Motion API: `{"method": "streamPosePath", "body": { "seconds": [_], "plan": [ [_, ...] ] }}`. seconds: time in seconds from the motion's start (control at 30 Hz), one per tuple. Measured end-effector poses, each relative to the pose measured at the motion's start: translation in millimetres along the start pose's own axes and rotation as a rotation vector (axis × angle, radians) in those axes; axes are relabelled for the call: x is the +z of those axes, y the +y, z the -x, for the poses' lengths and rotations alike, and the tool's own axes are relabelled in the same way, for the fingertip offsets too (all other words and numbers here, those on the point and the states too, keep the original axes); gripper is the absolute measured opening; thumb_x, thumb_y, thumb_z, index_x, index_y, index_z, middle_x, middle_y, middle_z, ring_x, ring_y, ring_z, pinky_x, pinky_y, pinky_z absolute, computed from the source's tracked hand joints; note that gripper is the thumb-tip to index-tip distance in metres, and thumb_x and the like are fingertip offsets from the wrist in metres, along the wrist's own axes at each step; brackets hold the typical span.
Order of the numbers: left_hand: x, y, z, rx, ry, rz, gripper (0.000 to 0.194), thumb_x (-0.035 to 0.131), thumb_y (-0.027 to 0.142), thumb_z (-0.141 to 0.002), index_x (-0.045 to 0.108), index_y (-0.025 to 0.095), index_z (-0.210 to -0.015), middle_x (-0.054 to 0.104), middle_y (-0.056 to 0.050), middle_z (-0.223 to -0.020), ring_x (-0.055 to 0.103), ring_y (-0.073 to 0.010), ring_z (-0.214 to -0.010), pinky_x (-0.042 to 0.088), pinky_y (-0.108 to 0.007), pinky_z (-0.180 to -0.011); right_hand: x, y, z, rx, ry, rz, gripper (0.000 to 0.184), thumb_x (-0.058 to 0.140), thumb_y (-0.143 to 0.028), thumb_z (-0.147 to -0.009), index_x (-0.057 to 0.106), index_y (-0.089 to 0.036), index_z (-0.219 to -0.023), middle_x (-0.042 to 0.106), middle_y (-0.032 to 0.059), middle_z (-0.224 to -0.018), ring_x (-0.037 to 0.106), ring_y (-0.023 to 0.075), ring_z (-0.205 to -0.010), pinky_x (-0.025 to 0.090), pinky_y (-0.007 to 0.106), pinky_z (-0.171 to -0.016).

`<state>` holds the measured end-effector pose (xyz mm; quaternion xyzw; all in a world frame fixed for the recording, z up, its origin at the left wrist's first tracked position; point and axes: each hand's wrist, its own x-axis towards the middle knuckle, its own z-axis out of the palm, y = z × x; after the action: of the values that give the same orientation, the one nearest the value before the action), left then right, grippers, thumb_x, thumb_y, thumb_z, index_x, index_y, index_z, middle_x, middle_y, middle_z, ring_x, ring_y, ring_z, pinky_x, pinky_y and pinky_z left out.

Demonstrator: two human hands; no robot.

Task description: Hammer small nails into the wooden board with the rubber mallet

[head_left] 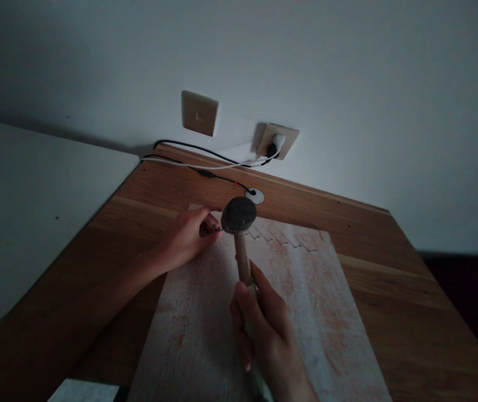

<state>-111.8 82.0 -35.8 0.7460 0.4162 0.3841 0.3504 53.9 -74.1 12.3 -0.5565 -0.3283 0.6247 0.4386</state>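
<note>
My right hand is wrapped round the wooden handle of a rubber mallet, whose black head is raised over the far part of a whitewashed, worn-looking board. At the board's far left, my left hand is closed in a pinch, thumb and fingertips together on a small nail, of which only a dark tip shows. Several thin nails stand in a row along the board's far side, right of the mallet head. The head hides part of that row.
The board lies on a wooden desk against a wall. Behind it are a cable hole, black and white cables, a socket with plugs and a wall plate. A white panel stands at left.
</note>
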Motion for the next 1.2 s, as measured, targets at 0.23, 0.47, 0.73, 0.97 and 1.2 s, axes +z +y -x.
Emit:
{"method": "streamPosePath", "body": {
  "seconds": [0.23, 0.47, 0.73, 0.97, 1.2],
  "plan": [
    [-1.6, 3, 0, -0.009, -0.027, -0.005, 0.043, 0.071, 0.007, -0.083, 0.07, 0.02, -0.123, 0.081, 0.0, -0.091, 0.076, -0.0169, -0.08, 0.058, -0.028, -0.076, -2, 11, -5, 0.042, 0.041, 0.037, 0.08, 0.068, -0.063, -0.095, 0.049, -0.012, -0.154, 0.051, -0.0116, -0.059, 0.036, 0.0045, -0.035, 0.032, 0.014, -0.029],
    [-2.0, 5, 0, -0.002, -0.023, -0.037, 0.046, 0.072, 0.009, -0.083, 0.07, 0.023, -0.127, 0.081, 0.0, -0.093, 0.076, -0.0183, -0.082, 0.058, -0.029, -0.077, -2, 12, -5, 0.022, 0.03, 0.052, 0.073, 0.065, -0.061, -0.098, 0.051, -0.013, -0.151, 0.052, -0.0113, -0.058, 0.035, 0.0046, -0.034, 0.031, 0.014, -0.029],
    [-2.3, 3, -1, -0.005, -0.032, -0.017, 0.041, 0.073, 0.01, -0.086, 0.069, 0.022, -0.124, 0.08, 0.0, -0.09, 0.075, -0.0164, -0.079, 0.059, -0.028, -0.077, -4, 4, -3, -0.012, -0.009, 0.113, 0.07, 0.06, -0.061, -0.102, 0.052, -0.015, -0.152, 0.049, -0.0117, -0.057, 0.037, 0.0054, -0.037, 0.036, 0.014, -0.031],
    [-3.0, 3, -1, -0.014, -0.024, -0.029, 0.046, 0.07, 0.006, -0.081, 0.072, 0.024, -0.123, 0.082, -0.001, -0.094, 0.078, -0.0195, -0.085, 0.061, -0.03, -0.079, 0, 8, -1, 0.048, 0.031, 0.12, 0.073, 0.063, -0.061, -0.099, 0.05, -0.015, -0.154, 0.052, -0.0106, -0.061, 0.039, 0.0046, -0.037, 0.034, 0.014, -0.031],
    [-2.0, 0, 0, -0.017, -0.033, -0.007, 0.046, 0.069, 0.007, -0.083, 0.071, 0.023, -0.125, 0.082, -0.001, -0.095, 0.078, -0.0194, -0.086, 0.061, -0.03, -0.078, -1, 4, -1, 0.069, 0.024, 0.093, 0.073, 0.066, -0.061, -0.098, 0.051, -0.013, -0.151, 0.052, -0.0109, -0.06, 0.039, 0.0046, -0.036, 0.035, 0.015, -0.031]
  ]
}}
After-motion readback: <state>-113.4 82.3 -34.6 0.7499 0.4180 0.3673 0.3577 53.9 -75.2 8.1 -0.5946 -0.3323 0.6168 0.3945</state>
